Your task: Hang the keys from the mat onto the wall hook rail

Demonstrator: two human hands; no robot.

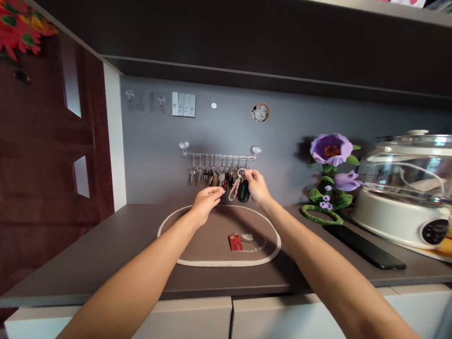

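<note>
A clear hook rail (219, 156) is fixed to the wall by two suction cups, and several keys (200, 173) hang from its hooks. At the rail's right end, my right hand (259, 189) pinches a key ring (241, 172). From that ring hang a black key fob (243, 191) with green lettering and a braided strap (233, 190). My left hand (207, 204) is closed in a pinch just below the middle keys; what its fingertips hold, if anything, I cannot make out. On the oval mat (204, 241) lies a red tag (236, 242) beside a key (248, 239).
Right of the mat, a black phone (364, 246) lies on the counter (124, 250). Behind it stand purple crocheted flowers (331, 150) and a clear-and-white appliance (399, 216). A dark shelf (261, 35) overhangs the counter. A brown door (31, 173) is at left.
</note>
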